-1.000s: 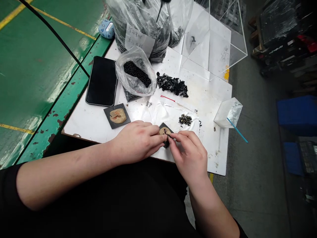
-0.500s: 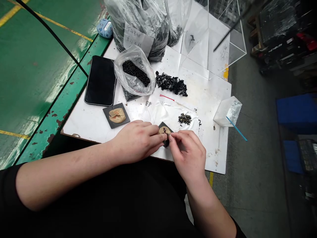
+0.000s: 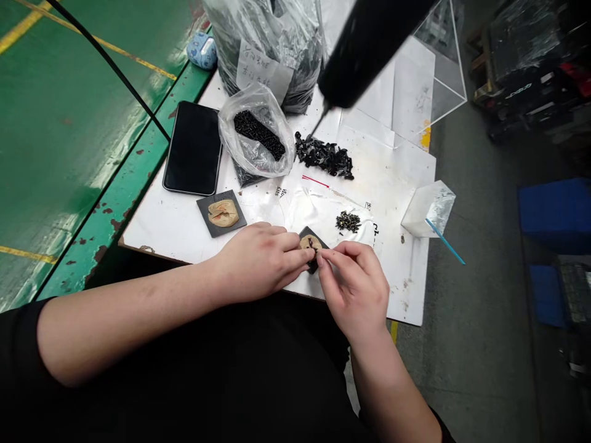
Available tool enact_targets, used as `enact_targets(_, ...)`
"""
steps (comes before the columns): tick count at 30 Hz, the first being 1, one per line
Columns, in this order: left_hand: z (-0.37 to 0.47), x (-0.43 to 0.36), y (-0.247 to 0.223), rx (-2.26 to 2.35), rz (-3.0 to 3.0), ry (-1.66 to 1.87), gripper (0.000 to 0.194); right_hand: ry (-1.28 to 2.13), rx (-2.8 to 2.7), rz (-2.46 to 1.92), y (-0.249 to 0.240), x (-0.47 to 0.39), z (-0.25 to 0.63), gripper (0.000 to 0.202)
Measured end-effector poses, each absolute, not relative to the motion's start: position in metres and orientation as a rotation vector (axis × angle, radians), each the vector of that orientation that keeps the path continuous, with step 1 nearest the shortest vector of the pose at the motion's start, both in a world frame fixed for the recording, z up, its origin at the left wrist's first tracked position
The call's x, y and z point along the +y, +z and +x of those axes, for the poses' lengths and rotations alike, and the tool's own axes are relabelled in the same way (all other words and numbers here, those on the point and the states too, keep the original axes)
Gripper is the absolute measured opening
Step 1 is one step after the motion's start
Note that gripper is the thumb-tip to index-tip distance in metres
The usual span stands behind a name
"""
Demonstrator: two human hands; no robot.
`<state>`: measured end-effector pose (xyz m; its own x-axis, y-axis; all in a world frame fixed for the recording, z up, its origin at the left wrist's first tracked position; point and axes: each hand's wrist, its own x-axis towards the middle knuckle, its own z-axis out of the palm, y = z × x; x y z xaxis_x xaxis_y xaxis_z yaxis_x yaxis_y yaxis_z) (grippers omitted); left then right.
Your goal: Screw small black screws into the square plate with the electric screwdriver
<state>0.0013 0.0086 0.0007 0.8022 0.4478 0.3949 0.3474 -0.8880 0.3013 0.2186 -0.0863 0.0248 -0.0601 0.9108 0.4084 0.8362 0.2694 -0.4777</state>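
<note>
A dark square block with a tan, putty-like patch on top lies at the table's near edge, partly covered by my fingers. A small dark piece sits on the patch. My left hand reaches in from the left, fingers together, holding the block and touching that piece. From the right, my right hand meets it with thumb and forefinger pinched over the block; what they hold is too small to make out. Just beyond lies a heap of small brassy-dark screws. Farther back is a pile of black plastic parts.
A second tan-topped block lies left, near a black tablet. An open bag of black screws stands before a large labelled bag. A blurred black powered screwdriver hangs overhead. A clear container stands right, with a blue stick.
The black screwdriver has swung in from the top right, its tip now over the black parts pile. The whole view has shifted slightly. My hands stay at the block in nearly the same pose.
</note>
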Motion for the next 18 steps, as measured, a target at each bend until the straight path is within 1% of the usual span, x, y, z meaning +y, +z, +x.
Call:
enact_targets(5,0.002,0.008,0.001,0.633,2.766,0.687,0.030,0.115,-1.903,-1.545,0.019,-0.087,0.221,0.031)
enact_targets(10,0.001,0.007,0.000,0.644,2.761,0.690,0.029,0.169,-1.897,-1.544,0.020,-0.087,0.223,0.030)
enact_targets(12,0.001,0.007,0.000,0.637,2.745,0.700,0.029,0.131,-1.846,-1.543,0.026,-0.083,0.229,0.031)
enact_targets(15,-0.001,0.007,-0.002,0.622,2.724,0.687,0.030,0.010,-1.751,-1.557,0.050,-0.059,0.244,0.028)
enact_targets(16,-0.001,0.008,-0.002,0.619,2.717,0.675,0.031,-0.019,-1.713,-1.548,0.062,-0.045,0.250,0.032)
enact_targets(18,-0.002,0.008,-0.002,0.625,2.705,0.652,0.031,-0.012,-1.608,-1.458,0.092,-0.004,0.260,0.051)
